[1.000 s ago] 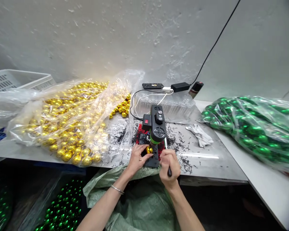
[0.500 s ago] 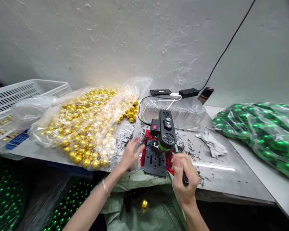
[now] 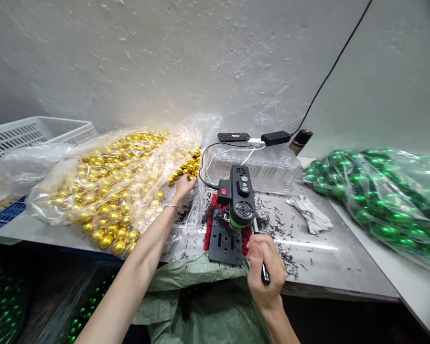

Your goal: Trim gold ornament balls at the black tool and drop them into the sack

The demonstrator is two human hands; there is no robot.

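My right hand [image 3: 267, 267] is wrapped round the black-gripped lever [image 3: 265, 274] of a small black bench press [image 3: 241, 193] with a red switch and a slotted base plate [image 3: 225, 241]. At the mouth of a clear plastic bag [image 3: 154, 181], my left hand [image 3: 184, 186] has its fingers curled against shiny gold balls [image 3: 189, 167]. Those fingers are partly hidden, so what they hold cannot be made out. A red mat [image 3: 208, 234] strewn with black scraps lies under the press. Below the table edge hangs a green woven sack [image 3: 200, 310], its mouth open.
Behind the press stands a clear plastic tray [image 3: 251, 167] with cables, a black adapter [image 3: 275, 138] and a power bank-like block [image 3: 233, 137]. White gloves [image 3: 310, 215] and a bag of green balls [image 3: 380, 200] lie to the right. A white basket [image 3: 39, 134] is at far left.
My left hand has moved from beside the press, up and left to the gold balls. The gold ball seen falling over the green sack is out of sight. My right hand stays on the lever.
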